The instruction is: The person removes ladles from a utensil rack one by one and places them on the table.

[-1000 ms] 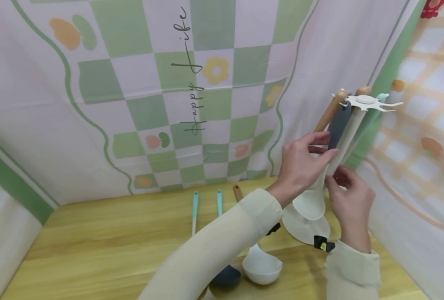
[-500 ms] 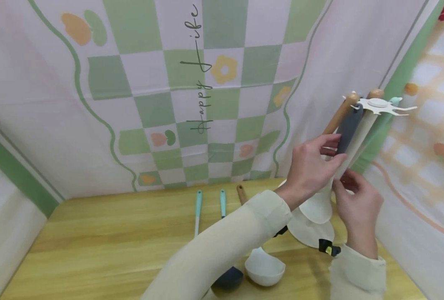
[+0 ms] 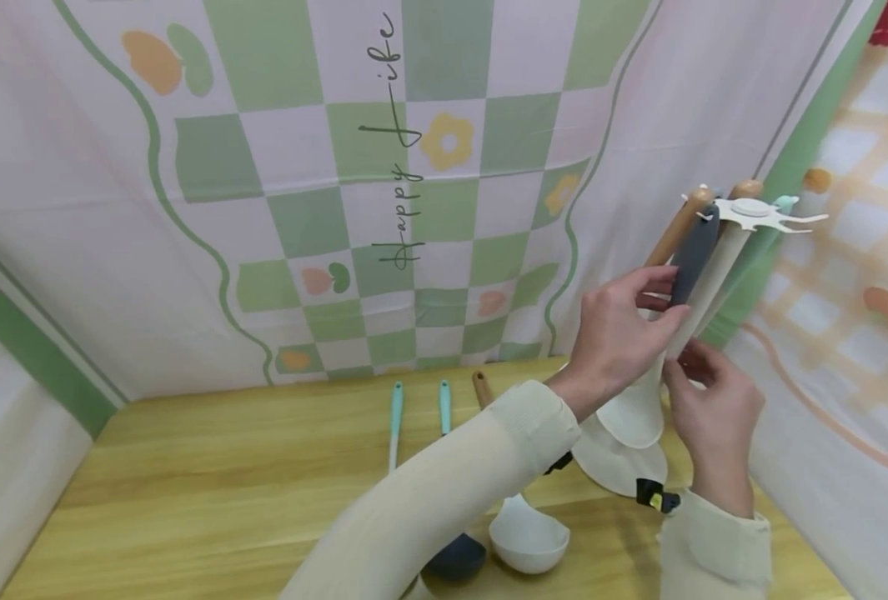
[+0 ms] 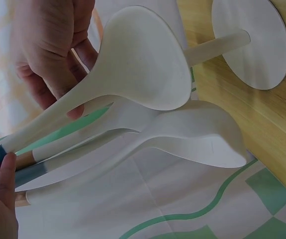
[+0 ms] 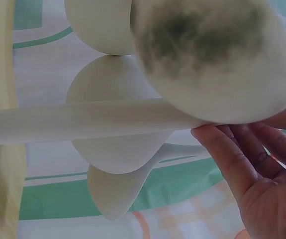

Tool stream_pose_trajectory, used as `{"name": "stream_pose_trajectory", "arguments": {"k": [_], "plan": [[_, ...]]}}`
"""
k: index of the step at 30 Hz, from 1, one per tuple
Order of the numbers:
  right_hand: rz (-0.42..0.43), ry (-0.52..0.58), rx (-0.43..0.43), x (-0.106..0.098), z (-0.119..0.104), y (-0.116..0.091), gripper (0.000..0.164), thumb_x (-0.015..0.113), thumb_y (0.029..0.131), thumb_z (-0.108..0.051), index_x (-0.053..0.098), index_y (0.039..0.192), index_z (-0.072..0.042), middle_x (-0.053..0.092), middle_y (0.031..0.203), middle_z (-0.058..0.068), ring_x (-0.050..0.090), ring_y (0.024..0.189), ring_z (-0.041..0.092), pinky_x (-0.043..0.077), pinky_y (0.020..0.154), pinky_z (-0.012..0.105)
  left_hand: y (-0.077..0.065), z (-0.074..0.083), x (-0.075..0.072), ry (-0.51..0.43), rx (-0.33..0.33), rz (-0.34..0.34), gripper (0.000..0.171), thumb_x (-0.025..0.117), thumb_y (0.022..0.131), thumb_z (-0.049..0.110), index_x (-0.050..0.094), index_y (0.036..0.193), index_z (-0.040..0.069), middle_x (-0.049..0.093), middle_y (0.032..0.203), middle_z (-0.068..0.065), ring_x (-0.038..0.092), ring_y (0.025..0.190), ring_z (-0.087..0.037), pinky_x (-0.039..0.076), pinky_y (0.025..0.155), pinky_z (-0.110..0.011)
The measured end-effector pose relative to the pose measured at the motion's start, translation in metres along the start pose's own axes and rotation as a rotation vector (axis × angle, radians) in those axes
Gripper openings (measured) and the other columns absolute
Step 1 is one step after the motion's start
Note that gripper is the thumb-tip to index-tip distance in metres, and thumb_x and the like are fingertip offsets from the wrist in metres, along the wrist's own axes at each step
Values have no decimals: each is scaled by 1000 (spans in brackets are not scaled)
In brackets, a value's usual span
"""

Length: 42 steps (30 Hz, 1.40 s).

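Observation:
In the head view, my left hand (image 3: 624, 333) pinches the dark grey handle (image 3: 694, 254) of a white serving spoon (image 4: 138, 59). The handle's top is at a hook of the white rotating rack (image 3: 747, 210), and the spoon's bowl hangs downward. My right hand (image 3: 717, 417) grips the rack's pole (image 5: 83, 119), its thumb tip on the pole just below the spoon. Behind this spoon hang other white utensils, among them a ladle (image 4: 202, 134) and one with a wooden handle (image 3: 676, 229). The rack's round base (image 3: 624, 467) stands on the wooden table.
A white ladle (image 3: 529, 537) and a dark ladle (image 3: 456, 558) lie on the table (image 3: 188, 483), partly under my left sleeve. Two mint handles (image 3: 397, 408) and a brown handle (image 3: 481, 389) point toward the back. Patterned cloth (image 3: 444, 250) hangs behind; more cloth covers the right side.
The camera view has shifted slightly, so the rack and hands sit further right than a second ago. Both hands keep the same holds on the spoon handle and the pole.

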State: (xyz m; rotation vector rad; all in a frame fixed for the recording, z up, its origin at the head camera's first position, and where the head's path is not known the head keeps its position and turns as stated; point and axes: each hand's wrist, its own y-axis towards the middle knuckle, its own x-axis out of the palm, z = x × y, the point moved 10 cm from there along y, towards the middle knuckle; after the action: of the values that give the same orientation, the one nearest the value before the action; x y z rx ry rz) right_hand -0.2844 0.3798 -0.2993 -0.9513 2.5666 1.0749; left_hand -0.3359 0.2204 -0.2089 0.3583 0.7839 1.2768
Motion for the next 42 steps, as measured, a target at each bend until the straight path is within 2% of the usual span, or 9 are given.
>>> {"name": "stream_pose_trajectory", "arguments": {"k": [4,11,18,22,26,31,35,37,42], "plan": [[-2,4,1,0,-1,-1,28,66,88,-19,74,113,-9,49,76,-41,49,70,-23,36,70,3,-1,1,-2,-4,5,4,34,72,89,15,66,123,13,73,103,6,62,84,12,46,73,1],[-2,0,19,-1,1,-1,29,70,87,-21,74,114,-10,58,81,-32,50,71,-21,37,70,5,-1,4,-7,-11,28,16,33,73,89,14,67,121,11,74,101,5,62,82,12,46,73,1],[-18,-4,33,3,2,-4,31,72,87,-24,73,114,-9,58,81,-32,49,71,-21,37,69,4,-5,2,-15,0,45,32,34,74,88,14,67,121,12,74,101,5,62,82,12,46,74,1],[-31,-16,55,6,4,-5,33,72,88,-27,73,116,-10,62,83,-25,49,71,-20,38,67,5,-8,1,-21,-25,52,40,34,73,88,12,67,121,11,74,101,4,62,82,12,47,72,0],[-36,-33,59,8,4,-5,34,72,88,-28,72,116,-9,67,86,-16,48,71,-21,38,65,5,-13,0,-28,-44,46,46,33,73,88,12,67,121,12,74,100,3,61,81,12,48,70,0],[-40,-37,67,9,6,-6,34,71,88,-28,72,116,-8,65,85,-19,48,72,-22,38,62,4,-20,0,-40,-57,73,37,37,72,89,12,65,125,12,73,102,1,61,81,11,50,71,-2],[-46,-43,75,11,6,-5,35,71,89,-28,71,117,-6,70,92,-7,48,73,-23,39,63,3,-24,0,-56,-59,88,34,37,72,89,10,65,125,10,73,102,-2,64,82,8,50,70,-2],[-51,-43,85,11,7,-4,37,71,89,-29,71,118,-6,69,91,-9,48,73,-23,39,62,2,-25,-1,-66,-62,88,41,37,72,88,9,65,125,8,74,101,-4,66,82,5,51,69,-3],[-61,-12,128,8,13,-1,40,71,88,-28,69,121,-6,53,81,-34,50,71,-24,40,60,1,-27,-8,-91,-82,78,58,36,71,88,4,65,124,4,74,101,-9,69,83,-2,53,71,-6]]}}
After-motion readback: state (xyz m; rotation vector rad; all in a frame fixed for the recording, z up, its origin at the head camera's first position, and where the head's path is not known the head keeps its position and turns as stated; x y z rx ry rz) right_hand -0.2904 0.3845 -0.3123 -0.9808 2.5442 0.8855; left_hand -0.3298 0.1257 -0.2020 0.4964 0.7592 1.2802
